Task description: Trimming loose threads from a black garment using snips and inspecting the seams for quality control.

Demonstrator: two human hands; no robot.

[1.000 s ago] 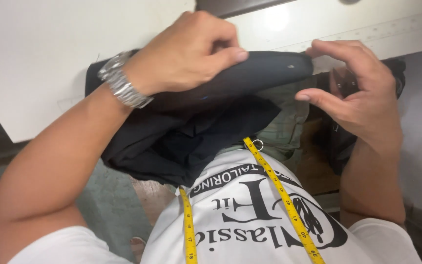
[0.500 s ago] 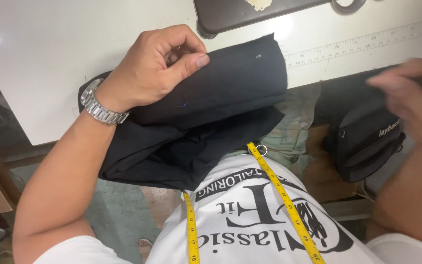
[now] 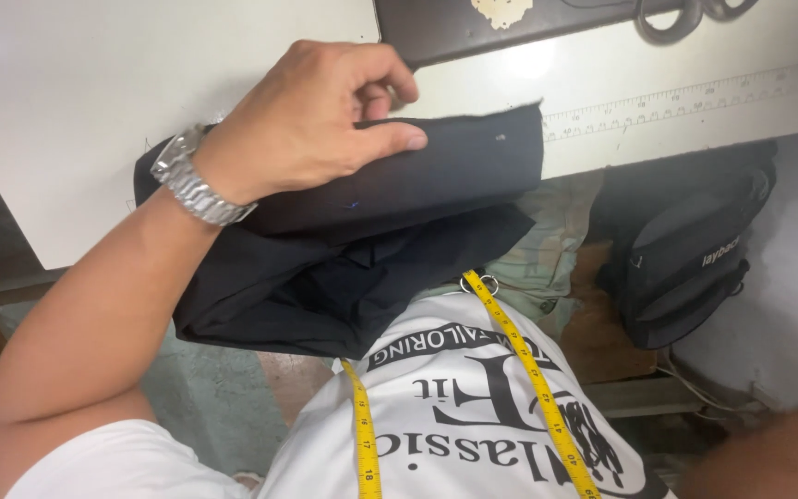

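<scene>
My left hand (image 3: 311, 115), with a metal wristwatch (image 3: 194, 183) on the wrist, pinches the folded edge of a black garment (image 3: 390, 222) that lies over the front edge of a white worktable (image 3: 94, 83). The rest of the black cloth hangs down onto my lap. My right hand is out of the frame; only a blurred piece of the forearm (image 3: 768, 457) shows at the bottom right corner. A yellow tape measure (image 3: 528, 370) hangs around my neck over my white printed shirt.
A ruler strip (image 3: 695, 97) runs along the table's front edge on the right. A dark machine base (image 3: 510, 23) and black scissor handles (image 3: 671, 17) sit at the far edge. Below the table, a black bag (image 3: 695, 249) rests beside greenish cloth (image 3: 547, 249).
My right hand has let go of the black garment and moved away to the right and down, out of view. My left hand keeps its pinch on the cloth.
</scene>
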